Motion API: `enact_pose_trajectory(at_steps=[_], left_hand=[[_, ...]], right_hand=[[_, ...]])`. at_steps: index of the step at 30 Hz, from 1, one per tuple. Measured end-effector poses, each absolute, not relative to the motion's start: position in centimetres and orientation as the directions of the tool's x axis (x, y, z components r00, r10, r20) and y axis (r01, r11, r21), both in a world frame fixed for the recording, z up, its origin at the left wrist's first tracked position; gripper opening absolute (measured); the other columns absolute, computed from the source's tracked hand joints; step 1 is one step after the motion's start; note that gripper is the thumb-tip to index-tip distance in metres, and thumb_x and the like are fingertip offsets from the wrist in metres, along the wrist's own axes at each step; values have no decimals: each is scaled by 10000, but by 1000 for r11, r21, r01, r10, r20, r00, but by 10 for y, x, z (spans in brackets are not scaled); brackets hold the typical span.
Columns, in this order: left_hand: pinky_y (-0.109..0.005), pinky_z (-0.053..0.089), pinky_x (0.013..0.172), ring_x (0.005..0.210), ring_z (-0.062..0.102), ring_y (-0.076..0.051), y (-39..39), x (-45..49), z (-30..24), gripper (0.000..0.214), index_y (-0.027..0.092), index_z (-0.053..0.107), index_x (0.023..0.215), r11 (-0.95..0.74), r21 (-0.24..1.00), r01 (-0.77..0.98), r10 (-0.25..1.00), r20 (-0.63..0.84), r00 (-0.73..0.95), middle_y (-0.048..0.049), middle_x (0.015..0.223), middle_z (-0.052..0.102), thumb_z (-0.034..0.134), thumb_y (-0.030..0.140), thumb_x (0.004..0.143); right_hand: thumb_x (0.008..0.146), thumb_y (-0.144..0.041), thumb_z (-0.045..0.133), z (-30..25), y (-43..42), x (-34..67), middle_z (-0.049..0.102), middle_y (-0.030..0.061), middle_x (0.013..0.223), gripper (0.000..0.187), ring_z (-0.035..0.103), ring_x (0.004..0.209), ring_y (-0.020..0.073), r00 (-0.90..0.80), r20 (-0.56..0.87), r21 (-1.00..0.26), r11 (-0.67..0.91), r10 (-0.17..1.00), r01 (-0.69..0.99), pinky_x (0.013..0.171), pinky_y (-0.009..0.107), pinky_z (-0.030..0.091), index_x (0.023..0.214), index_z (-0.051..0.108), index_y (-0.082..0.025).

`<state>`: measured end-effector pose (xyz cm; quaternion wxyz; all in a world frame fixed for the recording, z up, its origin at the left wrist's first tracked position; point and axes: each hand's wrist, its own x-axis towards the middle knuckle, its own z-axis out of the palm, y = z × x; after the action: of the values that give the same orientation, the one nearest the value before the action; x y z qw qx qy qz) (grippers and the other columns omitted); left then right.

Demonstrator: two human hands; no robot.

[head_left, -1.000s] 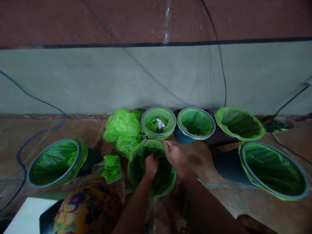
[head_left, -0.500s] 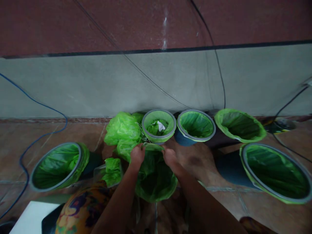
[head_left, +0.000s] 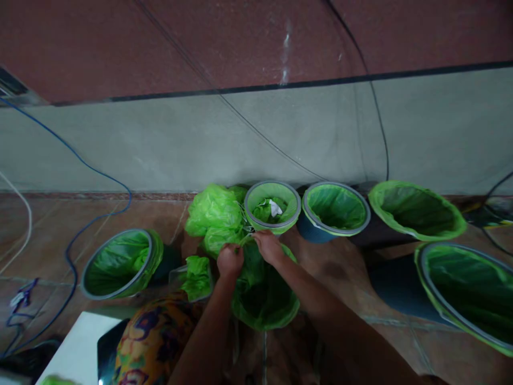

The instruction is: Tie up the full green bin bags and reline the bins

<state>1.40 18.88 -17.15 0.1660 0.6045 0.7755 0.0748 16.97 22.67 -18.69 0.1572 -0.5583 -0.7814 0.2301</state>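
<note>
A bin lined with a green garbage bag point(head_left: 266, 305) stands in front of me between my forearms. At its far rim, my left hand point(head_left: 230, 260) is closed on the bag's edge. Just right of it, my right hand point(head_left: 267, 246) pinches the same gathered edge, which stretches as a thin strip between the two hands. The bag's sides hang over the bin's near rim. Directly beyond my hands is a grey-rimmed lined bin point(head_left: 294, 218) with crumpled green plastic and a white scrap inside.
More lined bins stand right: a blue one point(head_left: 316, 231), a dark one point(head_left: 420, 235) and a large one point(head_left: 401, 289). Another lined bin point(head_left: 96, 294) tilts at left. Full green bags point(head_left: 214, 211) and a clear tub point(head_left: 176, 276) of folded bags sit nearby. A blue cable point(head_left: 72, 251) crosses the floor.
My right hand has moved left along the bag's edge, close to my left hand, and the edge between them is gathered. The view has shifted left.
</note>
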Motion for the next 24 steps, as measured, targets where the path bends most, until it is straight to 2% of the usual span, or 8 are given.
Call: enact_pose_trajectory(at_steps=[5,11,14,17,18,20,22,24], left_hand=[[-243,476,753,910,660,-168,181,13,-181,293,189,751,948,186,194,963,959,-249,-135,-81,1105,676,464,248,930],[-318,500,759,1087,587,-290,165,12,-196,338,133,752,887,113,-34,993,950,-290,-118,-156,1049,658,414,122,894],[-347,504,790,1107,573,-306,163,14,-190,324,125,755,904,106,-88,990,939,-319,-129,-170,1097,653,432,135,886],[-368,495,846,1145,561,-311,165,20,-175,282,123,760,923,137,-120,983,905,-390,-173,-174,1184,641,491,193,876],[-379,489,869,1162,555,-315,165,22,-171,278,123,760,934,141,-124,982,901,-395,-179,-177,1226,630,506,218,876],[-402,480,901,1183,547,-324,164,25,-161,287,128,759,959,137,-115,984,911,-376,-170,-181,1300,601,521,269,880],[-411,480,910,1189,548,-327,161,29,-151,297,148,757,980,129,-91,987,927,-342,-152,-176,1346,579,527,309,886],[-400,488,906,1177,566,-317,160,31,-138,297,170,752,1011,116,-66,991,939,-317,-131,-169,1359,576,534,329,889]], right_hand=[[886,-73,469,-210,237,165,715,98,1149,376,627,1090,219,-356,-169,-504,229,919,833,965,299,429,1174,691,-169],[881,-88,483,-211,238,172,716,135,1127,336,650,1073,261,-277,-307,-431,126,910,893,910,335,471,1131,699,-153],[846,-97,564,-206,235,173,687,150,1195,342,627,1126,257,-287,-299,-465,123,910,876,963,329,451,1168,675,-128],[844,-165,605,-198,231,179,661,114,1260,394,594,1186,228,-236,-194,-535,99,952,839,1020,300,416,1237,636,-165],[868,-194,581,-195,232,183,670,101,1246,377,602,1177,218,-159,-170,-554,39,973,832,1017,292,418,1241,633,-182],[933,-277,493,-190,237,194,707,97,1168,327,643,1115,211,113,-208,-572,-215,972,792,968,283,452,1209,647,-195],[979,-386,392,-187,248,208,729,134,1093,397,677,1054,230,360,-314,-535,-477,879,698,888,286,495,1144,677,-164],[980,-488,347,-188,263,223,728,188,1072,523,684,1051,260,458,-403,-493,-609,792,621,836,297,519,1068,705,-118]])
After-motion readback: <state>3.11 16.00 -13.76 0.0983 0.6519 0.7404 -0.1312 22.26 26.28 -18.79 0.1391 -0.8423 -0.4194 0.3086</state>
